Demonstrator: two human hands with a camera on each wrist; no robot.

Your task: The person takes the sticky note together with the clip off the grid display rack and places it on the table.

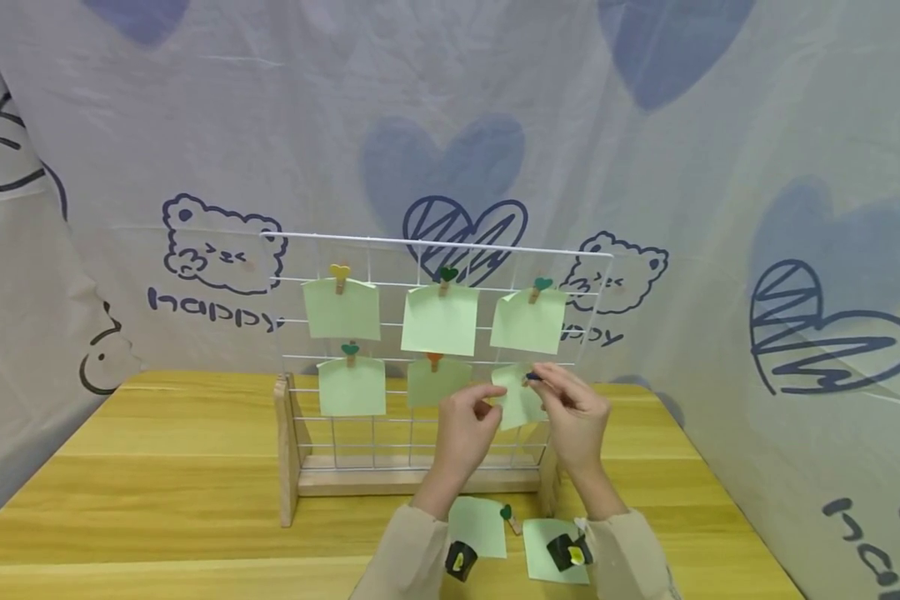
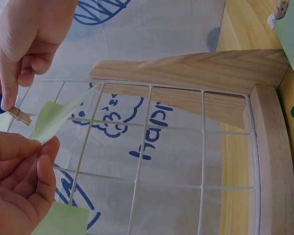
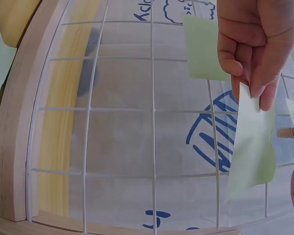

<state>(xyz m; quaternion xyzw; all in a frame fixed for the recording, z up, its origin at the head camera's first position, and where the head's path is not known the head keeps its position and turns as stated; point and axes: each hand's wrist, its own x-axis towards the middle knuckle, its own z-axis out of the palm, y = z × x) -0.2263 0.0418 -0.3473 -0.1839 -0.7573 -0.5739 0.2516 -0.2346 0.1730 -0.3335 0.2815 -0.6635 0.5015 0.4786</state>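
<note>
- Left hand point(image 1: 462, 427) pinches the left edge of a pale green note point(image 1: 516, 402) between thumb and fingertips; the sheet bends a little, in front of the white wire grid point(image 1: 375, 240), towards its lower right corner.
- Right hand point(image 1: 579, 414) pinches a blue-heart clip point(image 2: 20, 116), wooden, its tip pointing at that note. Tip and paper are just beside each other; from where I stand I cannot tell whether they touch.
- Along the grid's top edge, three clipped notes hang in a row: one under a yellow heart point(image 1: 340, 273), one under a dark green heart point(image 1: 448, 273), one under a teal heart point(image 1: 543, 284).
- Below, towards the left edge, another note point(image 1: 352, 392) is clipped; beside it, one under an orange clip point(image 1: 434, 361) is partly covered by the left hand.
- Wooden feet and a bar point(image 1: 360, 482) carry the grid on the worktop point(image 1: 157, 483).
- Near the worktop's front edge lie two loose notes point(image 1: 480, 521), a green-heart clip point(image 1: 512, 521) between them and a white heart point(image 1: 580, 523) beside the right sleeve point(image 1: 630, 550).
</note>
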